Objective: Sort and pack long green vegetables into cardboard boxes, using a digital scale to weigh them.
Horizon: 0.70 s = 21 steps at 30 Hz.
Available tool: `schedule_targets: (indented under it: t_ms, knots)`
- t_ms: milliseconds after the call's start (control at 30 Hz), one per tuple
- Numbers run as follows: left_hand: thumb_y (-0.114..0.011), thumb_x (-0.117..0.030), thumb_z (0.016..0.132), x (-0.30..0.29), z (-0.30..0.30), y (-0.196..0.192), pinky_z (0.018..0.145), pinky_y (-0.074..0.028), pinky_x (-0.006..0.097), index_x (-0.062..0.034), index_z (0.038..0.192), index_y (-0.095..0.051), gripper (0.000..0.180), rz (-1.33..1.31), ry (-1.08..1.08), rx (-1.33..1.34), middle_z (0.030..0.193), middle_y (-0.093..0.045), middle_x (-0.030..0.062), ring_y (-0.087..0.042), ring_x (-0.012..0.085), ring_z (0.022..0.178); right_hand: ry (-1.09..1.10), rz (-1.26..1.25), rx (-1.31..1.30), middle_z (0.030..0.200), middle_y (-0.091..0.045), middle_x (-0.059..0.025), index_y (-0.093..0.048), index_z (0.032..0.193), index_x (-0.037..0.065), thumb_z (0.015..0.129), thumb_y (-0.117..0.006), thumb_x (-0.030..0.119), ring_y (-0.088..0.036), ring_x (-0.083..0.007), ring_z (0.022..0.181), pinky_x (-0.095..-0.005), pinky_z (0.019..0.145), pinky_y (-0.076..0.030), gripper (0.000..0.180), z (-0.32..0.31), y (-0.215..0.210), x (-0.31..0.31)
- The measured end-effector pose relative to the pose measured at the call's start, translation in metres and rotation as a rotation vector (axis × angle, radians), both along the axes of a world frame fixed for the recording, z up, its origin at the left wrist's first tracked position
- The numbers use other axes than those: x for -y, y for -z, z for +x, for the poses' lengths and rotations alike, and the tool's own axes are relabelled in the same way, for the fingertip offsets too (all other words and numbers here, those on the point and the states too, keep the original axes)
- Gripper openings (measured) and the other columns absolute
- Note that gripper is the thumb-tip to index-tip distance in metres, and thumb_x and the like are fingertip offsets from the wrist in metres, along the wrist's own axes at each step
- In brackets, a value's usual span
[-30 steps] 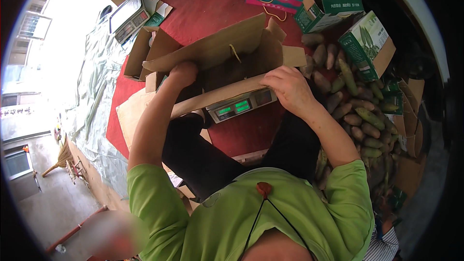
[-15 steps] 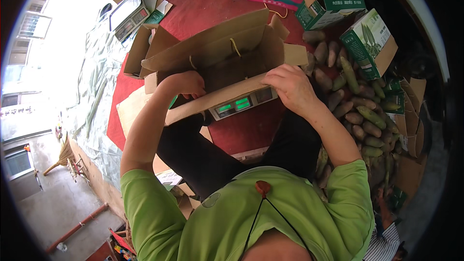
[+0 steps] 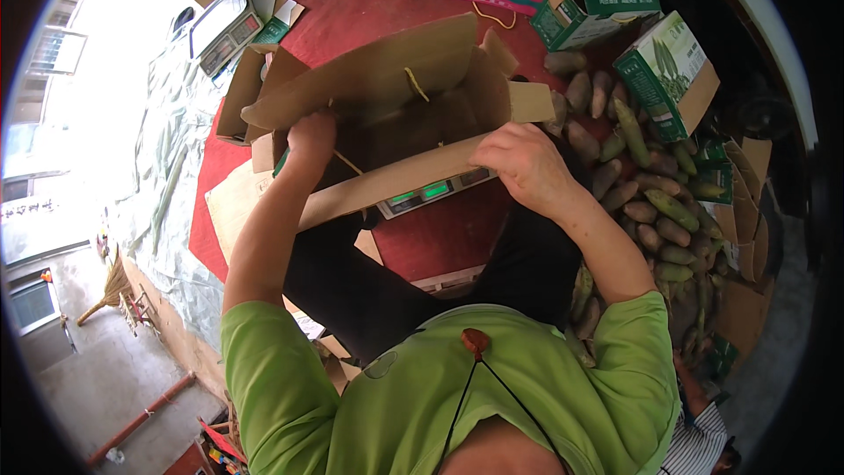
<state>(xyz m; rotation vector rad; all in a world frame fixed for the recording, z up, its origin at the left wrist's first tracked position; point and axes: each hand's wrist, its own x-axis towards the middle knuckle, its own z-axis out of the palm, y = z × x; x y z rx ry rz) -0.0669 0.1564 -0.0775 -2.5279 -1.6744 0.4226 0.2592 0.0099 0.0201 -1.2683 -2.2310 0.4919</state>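
Note:
An open brown cardboard box [image 3: 396, 97] rests on a digital scale [image 3: 435, 192] with a green lit display, on a red floor mat. My left hand [image 3: 309, 142] grips the box's left wall near its near corner. My right hand [image 3: 519, 163] holds the near flap at the box's right end, fingers curled over the edge. The inside of the box is dark and its contents are hidden.
A heap of green and purplish spindle-shaped vegetables [image 3: 651, 193] lies to the right. Green printed cartons [image 3: 668, 70] stand behind it. A second scale [image 3: 224, 26] sits at the far left on a pale sheet [image 3: 158, 185]. Flat cardboard lies under the box.
My left hand has slid from the box's near flap to its left wall. The box has turned slightly and its flaps stand more open. My right hand stays on the near flap.

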Motion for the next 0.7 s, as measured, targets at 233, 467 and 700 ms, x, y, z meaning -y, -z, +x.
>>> schedule_targets:
  t_ms: [233, 467, 700]
  knots:
    - [-0.052, -0.021, 0.088, -0.004, 0.028, -0.016, 0.073, -0.056, 0.041, -0.0089, 0.095, -0.070, 0.023, -0.189, 0.030, -0.214, 0.089, -0.070, 0.0128, -0.067, 0.0275, 0.092, 0.028, 0.022, 0.007, 0.087, -0.060, 0.0012, -0.064, 0.089, 0.013, 0.075, -0.056, 0.005, -0.055, -0.0213, 0.088, -0.0351, 0.078, -0.043, 0.018, -0.004, 0.000, -0.005]
    - [-0.056, -0.026, 0.087, 0.016, 0.116, -0.031, 0.073, -0.051, 0.038, -0.0052, 0.102, -0.066, 0.028, -0.948, 0.079, 0.525, 0.089, -0.067, 0.0133, -0.064, 0.0208, 0.079, 0.026, 0.043, 0.031, 0.087, -0.060, 0.0008, -0.064, 0.089, 0.013, 0.074, -0.056, 0.004, -0.055, -0.0212, 0.087, -0.0352, 0.077, -0.043, 0.019, -0.004, 0.002, -0.006]
    - [-0.054, -0.014, 0.088, 0.018, 0.126, -0.023, 0.060, -0.052, 0.032, 0.0018, 0.094, -0.060, 0.018, -0.955, -0.068, 0.725, 0.081, -0.064, 0.0113, -0.062, 0.0190, 0.070, -0.031, 0.044, 0.047, 0.086, -0.059, -0.0003, -0.064, 0.088, 0.013, 0.071, -0.057, 0.002, -0.055, -0.0216, 0.086, -0.0350, 0.076, -0.042, 0.022, -0.002, 0.002, 0.001]
